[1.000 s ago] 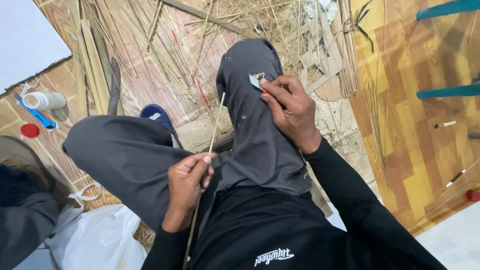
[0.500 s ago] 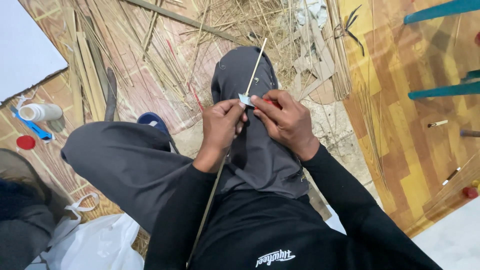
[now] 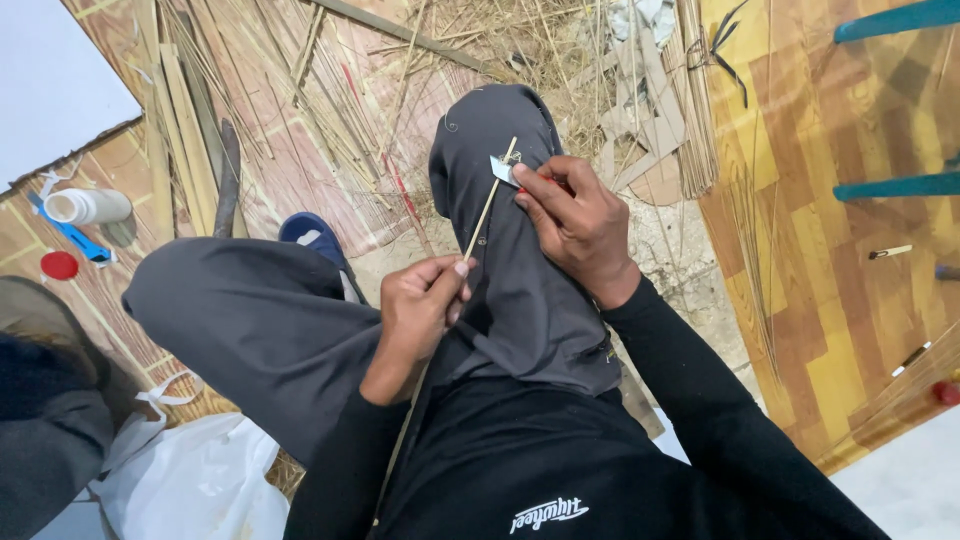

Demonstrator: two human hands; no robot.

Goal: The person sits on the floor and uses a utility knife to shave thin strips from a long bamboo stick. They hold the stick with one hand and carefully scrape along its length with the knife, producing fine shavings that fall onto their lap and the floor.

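Head view, looking down on a seated person in grey trousers and black long sleeves; right knee (image 3: 495, 130) raised, left leg folded flat to the side.

Left hand (image 3: 420, 305) closed around a thin bamboo sliver (image 3: 487, 207), pinched between thumb and fingers at about its middle; the sliver runs slantwise from the raised knee down past the wrist toward the lap, lower end lost against the black shirt.

Right hand (image 3: 580, 225) resting on the raised knee, fingers narrowed onto a small pale blade (image 3: 503, 170) set against the sliver's upper end; something red shows under the fingers, too hidden to identify.

Around: loose bamboo strips (image 3: 185, 110) and dry shavings spread over a patterned mat; white bottle (image 3: 88, 206), blue-handled tool (image 3: 68, 232) and red cap (image 3: 59, 265) at far left; blue sandal (image 3: 312, 232) beside the folded leg; white plastic bag (image 3: 190, 480) at lower left.
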